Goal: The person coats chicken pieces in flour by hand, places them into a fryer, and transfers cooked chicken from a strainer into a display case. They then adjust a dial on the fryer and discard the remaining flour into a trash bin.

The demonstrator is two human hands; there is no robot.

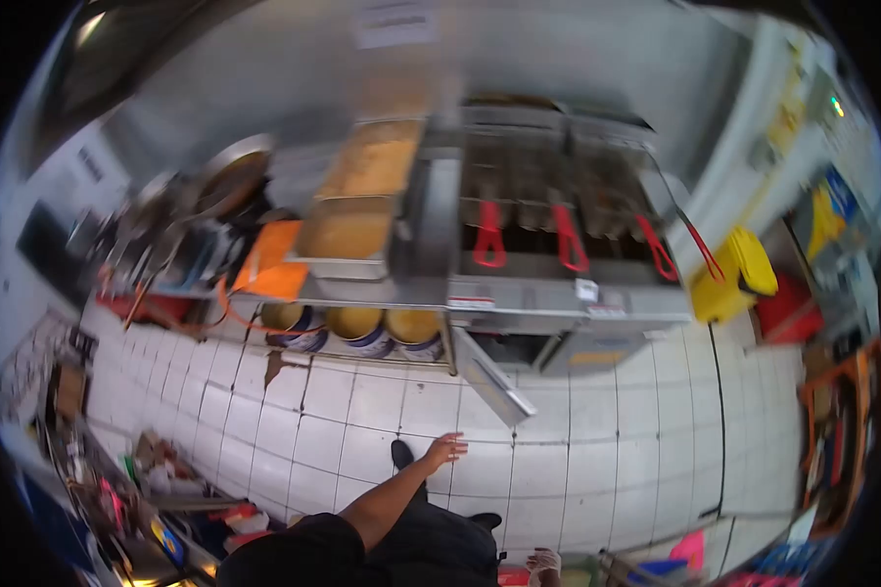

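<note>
My left hand (445, 451) reaches out over the white tiled floor, its fingers stretched and holding nothing. Nearest to it, farther forward, is the open door (495, 380) of the fryer cabinet. My right hand (542, 564) is low at the bottom edge, in what looks like a clear plastic glove. It is beside a red item (513, 576); its fingers are too blurred to show whether it holds anything. Ahead stands a steel fryer (548, 264), with several baskets with red handles (570, 240) resting in it.
Left of the fryer, a steel counter (416, 291) bears long trays (347, 266) of tan, crumb-like contents and an orange cloth (272, 262). Several buckets (416, 338) stand beneath. A yellow bin (722, 289) is to the right. Cluttered shelves (842, 440) line the sides.
</note>
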